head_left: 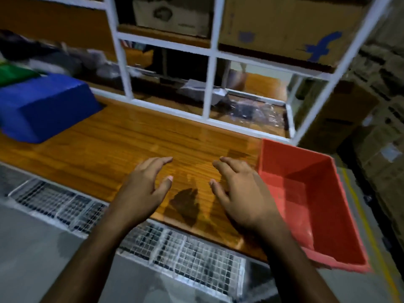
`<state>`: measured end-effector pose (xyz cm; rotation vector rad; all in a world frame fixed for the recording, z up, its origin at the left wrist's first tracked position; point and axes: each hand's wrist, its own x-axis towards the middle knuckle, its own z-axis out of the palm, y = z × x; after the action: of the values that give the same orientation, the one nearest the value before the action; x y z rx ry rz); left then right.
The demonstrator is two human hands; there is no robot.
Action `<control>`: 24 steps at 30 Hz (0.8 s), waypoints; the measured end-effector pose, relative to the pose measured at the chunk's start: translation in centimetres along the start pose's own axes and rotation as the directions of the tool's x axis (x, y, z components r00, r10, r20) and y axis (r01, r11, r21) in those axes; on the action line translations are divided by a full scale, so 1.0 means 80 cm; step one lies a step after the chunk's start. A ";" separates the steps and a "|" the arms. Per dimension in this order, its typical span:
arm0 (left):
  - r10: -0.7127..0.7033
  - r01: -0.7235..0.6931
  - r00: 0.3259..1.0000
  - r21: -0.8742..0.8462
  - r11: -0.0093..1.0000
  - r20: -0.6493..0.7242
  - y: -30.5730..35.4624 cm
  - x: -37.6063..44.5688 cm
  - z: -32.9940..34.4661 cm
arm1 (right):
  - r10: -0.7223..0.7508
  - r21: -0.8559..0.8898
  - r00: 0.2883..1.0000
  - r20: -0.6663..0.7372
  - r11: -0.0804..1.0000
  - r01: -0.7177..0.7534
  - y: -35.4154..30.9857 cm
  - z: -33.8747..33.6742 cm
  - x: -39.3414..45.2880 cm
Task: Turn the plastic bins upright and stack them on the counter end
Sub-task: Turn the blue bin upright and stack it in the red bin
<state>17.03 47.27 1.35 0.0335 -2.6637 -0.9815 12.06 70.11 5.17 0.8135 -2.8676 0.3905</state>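
A red plastic bin (314, 206) stands upright at the right end of the wooden counter (122, 141), its open side up and nothing inside. A blue bin (43, 106) lies upside down at the left of the counter, and a green bin (13, 74) shows partly behind it at the frame's edge. My left hand (146, 189) and my right hand (238, 191) hover over the counter's middle, fingers spread and holding nothing. The right hand is just left of the red bin and apart from it.
A white metal frame (209, 88) runs along the back of the counter with cardboard boxes (284, 25) behind and above it. A wire mesh rack (175, 248) sits below the counter's front edge. More boxes are stacked at the right.
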 end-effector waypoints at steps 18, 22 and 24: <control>-0.095 0.140 0.982 0.292 0.946 -0.165 -0.382 0.066 -0.330 | -0.158 0.101 0.987 -0.007 0.982 0.158 -0.405 0.157 0.308; -0.146 0.185 0.979 0.315 0.931 -0.145 -0.462 0.124 -0.359 | -0.140 0.129 0.990 -0.019 0.981 0.142 -0.457 0.205 0.396; -0.161 0.201 0.977 0.358 0.912 -0.138 -0.502 0.157 -0.374 | -0.135 0.154 0.991 -0.004 0.979 0.134 -0.482 0.231 0.441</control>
<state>10.43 -3.94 0.75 0.4103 -2.7416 -0.4915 1.65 15.67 2.58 1.0305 -2.7941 0.5994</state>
